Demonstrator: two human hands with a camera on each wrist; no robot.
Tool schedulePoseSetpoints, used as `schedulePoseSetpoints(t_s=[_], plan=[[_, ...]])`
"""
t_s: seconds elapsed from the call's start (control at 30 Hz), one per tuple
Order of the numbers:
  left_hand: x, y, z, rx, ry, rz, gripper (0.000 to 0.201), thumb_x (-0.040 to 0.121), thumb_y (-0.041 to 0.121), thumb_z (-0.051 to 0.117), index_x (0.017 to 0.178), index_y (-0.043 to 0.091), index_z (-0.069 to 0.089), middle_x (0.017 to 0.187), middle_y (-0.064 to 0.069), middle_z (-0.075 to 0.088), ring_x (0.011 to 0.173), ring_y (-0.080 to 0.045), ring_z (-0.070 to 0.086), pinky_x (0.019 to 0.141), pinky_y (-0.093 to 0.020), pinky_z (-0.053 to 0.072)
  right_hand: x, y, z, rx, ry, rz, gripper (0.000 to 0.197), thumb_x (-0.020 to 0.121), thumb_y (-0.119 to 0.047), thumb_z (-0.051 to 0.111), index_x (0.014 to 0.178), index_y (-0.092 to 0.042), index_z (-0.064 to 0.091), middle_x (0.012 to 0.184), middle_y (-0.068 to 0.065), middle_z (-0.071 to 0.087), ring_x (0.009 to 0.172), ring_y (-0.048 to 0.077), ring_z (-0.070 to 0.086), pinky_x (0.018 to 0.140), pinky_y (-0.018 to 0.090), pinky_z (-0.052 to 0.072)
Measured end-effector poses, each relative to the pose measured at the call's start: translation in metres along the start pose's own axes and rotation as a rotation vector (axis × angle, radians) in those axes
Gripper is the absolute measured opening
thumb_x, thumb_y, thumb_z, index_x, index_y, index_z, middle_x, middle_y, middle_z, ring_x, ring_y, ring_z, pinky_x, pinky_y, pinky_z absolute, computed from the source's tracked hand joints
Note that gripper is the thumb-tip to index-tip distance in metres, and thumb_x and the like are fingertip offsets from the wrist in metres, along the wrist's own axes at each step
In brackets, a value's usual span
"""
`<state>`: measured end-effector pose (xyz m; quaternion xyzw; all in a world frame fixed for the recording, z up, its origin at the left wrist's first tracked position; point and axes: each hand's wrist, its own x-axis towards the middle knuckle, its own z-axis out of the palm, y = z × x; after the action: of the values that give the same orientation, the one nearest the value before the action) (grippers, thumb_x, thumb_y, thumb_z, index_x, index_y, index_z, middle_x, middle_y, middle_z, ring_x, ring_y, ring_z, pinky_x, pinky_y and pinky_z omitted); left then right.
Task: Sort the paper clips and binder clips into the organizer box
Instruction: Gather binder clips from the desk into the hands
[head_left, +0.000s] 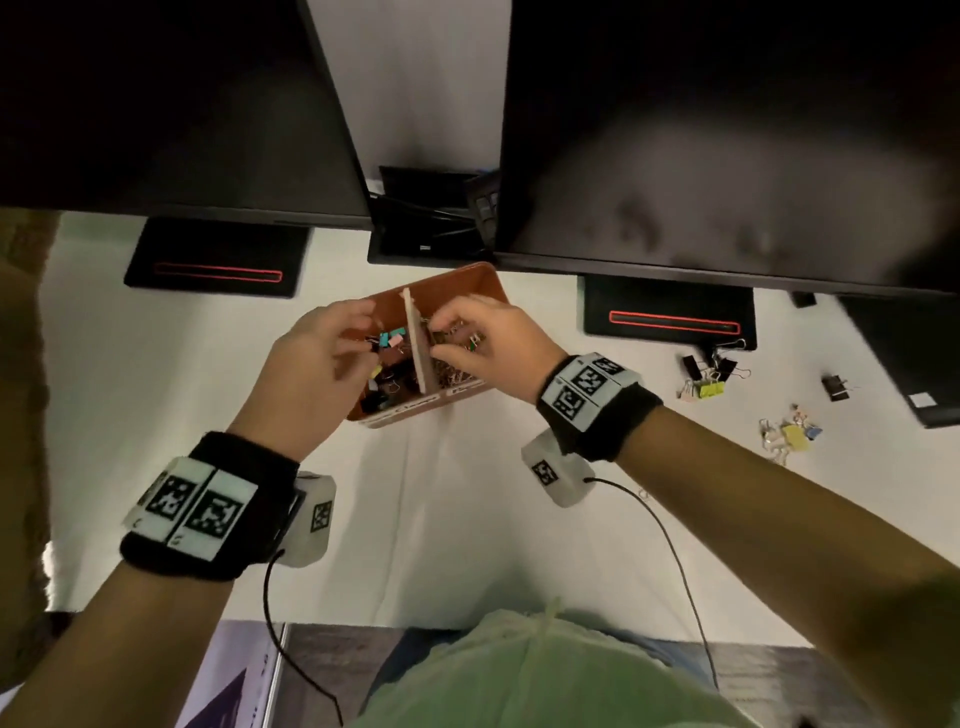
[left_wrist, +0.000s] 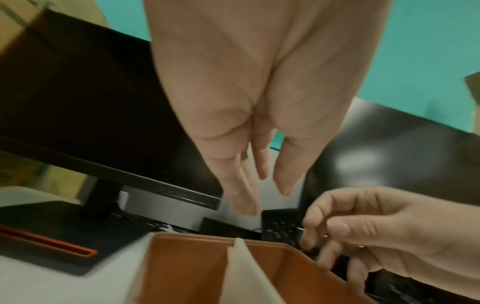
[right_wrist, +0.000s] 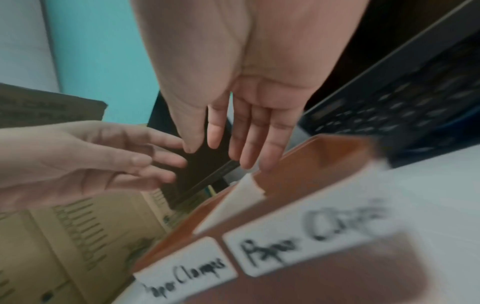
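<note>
Organizer box (head_left: 483, 278) sits mid-table (head_left: 441, 509), long axis running away from the person and tilted a bit right, divider (head_left: 415, 338) along it. Left hand (head_left: 317, 358) over the clamp side, right hand (head_left: 493, 343) over the paper-clip side. Wrist views show both sets of fingers (left_wrist: 244, 185) extended, loose, holding nothing. Leftover binder clips (head_left: 709, 376) lie well to the right of the box, with a smaller mixed cluster (head_left: 792, 434) nearer the person. Right hand is nearer, likely next reach. Their pointing is too small to tell.
</note>
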<state>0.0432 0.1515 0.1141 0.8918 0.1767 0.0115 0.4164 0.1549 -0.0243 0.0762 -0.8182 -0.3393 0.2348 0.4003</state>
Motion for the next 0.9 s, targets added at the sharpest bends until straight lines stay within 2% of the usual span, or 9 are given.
schedulePoseSetpoints(t_s=[0.1, 0.17, 0.2, 0.27, 0.4, 0.53, 0.7, 0.77, 0.9], plan=[[-0.007, 0.031, 0.030, -0.032, -0.106, 0.166, 0.034, 0.084, 0.008, 0.061, 0.114, 0.023, 0.058, 0.107, 0.009, 0.055, 0.088, 0.002, 0.060, 0.077, -0.010, 0.048, -0.045, 0.049, -0.029, -0.116, 0.106, 0.091, 0.021, 0.085, -0.025, 0.064, 0.105, -0.022, 0.061, 0.103, -0.006, 0.056, 0.090, 0.011, 0.054, 0.077, 0.019, 0.046], [-0.008, 0.046, 0.061, -0.043, -0.222, 0.227, 0.032, 0.084, 0.011, 0.062, 0.112, 0.026, 0.058, 0.105, 0.012, 0.052, 0.089, 0.002, 0.057, 0.075, -0.008, 0.048, -0.075, 0.082, -0.051, -0.266, 0.164, 0.209, 0.028, 0.084, -0.027, 0.066, 0.110, -0.023, 0.060, 0.112, -0.001, 0.056, 0.102, 0.014, 0.050, 0.093, 0.032, 0.045], [-0.008, 0.052, 0.079, -0.039, -0.283, 0.257, 0.031, 0.085, 0.013, 0.062, 0.113, 0.026, 0.058, 0.106, 0.013, 0.050, 0.090, 0.001, 0.056, 0.075, -0.011, 0.048, -0.089, 0.096, -0.063, -0.335, 0.187, 0.294, 0.034, 0.082, -0.029, 0.067, 0.115, -0.024, 0.057, 0.118, 0.002, 0.054, 0.109, 0.019, 0.047, 0.099, 0.038, 0.041], [-0.008, 0.061, 0.117, -0.013, -0.396, 0.301, 0.034, 0.085, 0.017, 0.062, 0.116, 0.028, 0.055, 0.111, 0.010, 0.047, 0.094, -0.002, 0.053, 0.080, -0.018, 0.049, -0.112, 0.121, -0.085, -0.438, 0.214, 0.480, 0.051, 0.078, -0.033, 0.070, 0.124, -0.026, 0.051, 0.127, 0.007, 0.047, 0.118, 0.029, 0.041, 0.102, 0.043, 0.038], [-0.006, 0.073, 0.187, 0.109, -0.554, 0.258, 0.053, 0.082, 0.025, 0.065, 0.129, 0.030, 0.043, 0.132, 0.003, 0.034, 0.116, -0.012, 0.042, 0.102, -0.030, 0.039, -0.138, 0.158, -0.116, -0.491, 0.234, 0.708, 0.076, 0.069, -0.039, 0.077, 0.134, -0.030, 0.039, 0.140, 0.012, 0.036, 0.125, 0.037, 0.036, 0.104, 0.051, 0.038], [-0.001, 0.085, 0.241, 0.232, -0.585, 0.220, 0.069, 0.076, 0.035, 0.069, 0.135, 0.031, 0.034, 0.146, 0.000, 0.020, 0.132, -0.022, 0.026, 0.110, -0.038, 0.029, -0.145, 0.180, -0.124, -0.437, 0.171, 0.735, 0.082, 0.068, -0.043, 0.077, 0.137, -0.029, 0.035, 0.141, 0.014, 0.031, 0.126, 0.038, 0.036, 0.105, 0.052, 0.038], [0.006, 0.090, 0.283, 0.473, -0.667, 0.268, 0.084, 0.063, 0.049, 0.074, 0.134, 0.035, 0.032, 0.145, -0.001, 0.022, 0.129, -0.027, 0.025, 0.105, -0.044, 0.032, -0.152, 0.193, -0.119, -0.418, 0.096, 0.661, 0.068, 0.072, -0.036, 0.074, 0.132, -0.025, 0.044, 0.132, 0.011, 0.036, 0.118, 0.034, 0.041, 0.102, 0.045, 0.042], [0.006, 0.086, 0.289, 0.516, -0.671, 0.291, 0.081, 0.065, 0.046, 0.074, 0.134, 0.033, 0.033, 0.140, 0.000, 0.027, 0.124, -0.026, 0.029, 0.103, -0.042, 0.034, -0.154, 0.197, -0.119, -0.399, 0.066, 0.623, 0.059, 0.076, -0.032, 0.071, 0.129, -0.024, 0.048, 0.129, 0.009, 0.039, 0.114, 0.032, 0.041, 0.100, 0.042, 0.042], [0.009, 0.080, 0.291, 0.287, -0.661, 0.227, 0.060, 0.077, 0.023, 0.071, 0.131, 0.024, 0.045, 0.127, 0.001, 0.040, 0.114, -0.019, 0.041, 0.101, -0.032, 0.039, -0.155, 0.205, -0.122, -0.340, 0.027, 0.578, 0.052, 0.076, -0.028, 0.072, 0.124, -0.023, 0.053, 0.122, 0.008, 0.047, 0.111, 0.030, 0.043, 0.098, 0.040, 0.040]])
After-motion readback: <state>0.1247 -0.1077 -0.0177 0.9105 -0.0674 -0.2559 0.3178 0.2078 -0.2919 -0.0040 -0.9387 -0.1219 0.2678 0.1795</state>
